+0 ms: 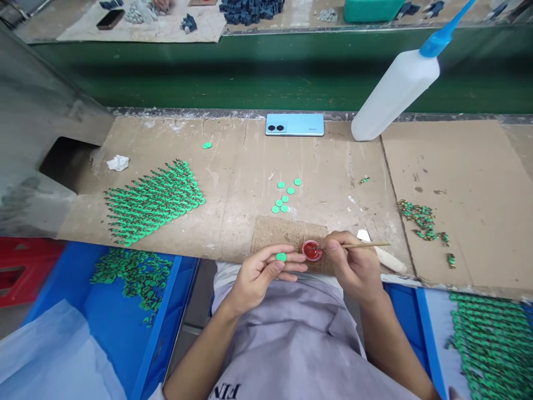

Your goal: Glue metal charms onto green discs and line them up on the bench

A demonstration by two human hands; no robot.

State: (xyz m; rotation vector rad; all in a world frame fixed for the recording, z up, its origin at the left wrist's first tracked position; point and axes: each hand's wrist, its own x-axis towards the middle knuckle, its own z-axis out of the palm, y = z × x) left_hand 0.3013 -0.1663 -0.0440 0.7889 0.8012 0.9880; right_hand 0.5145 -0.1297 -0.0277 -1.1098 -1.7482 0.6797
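My left hand [259, 278] is closed on a small round green disc [281, 257], which rests on the fingers near the thumb tip. In my right hand [353, 268] is a thin brush [377, 244] with a wooden handle, pinched between thumb and fingers. Its tip reaches into a small round pot of red paint [312, 250] between my hands. The pot stands on a brown board [270, 229] at the table's front edge. Just beyond lie several loose green discs [285, 199]. A white-handled tool [389, 258] lies partly behind my right hand.
Rows of green pieces [156, 203] cover the table's left. A blue phone [294, 125] and a white squeeze bottle [395, 94] stand along the back. Small green-gold parts [422, 219] lie right. Blue bins [125, 316] with green pieces flank me. A crumpled tissue [117, 163] lies far left.
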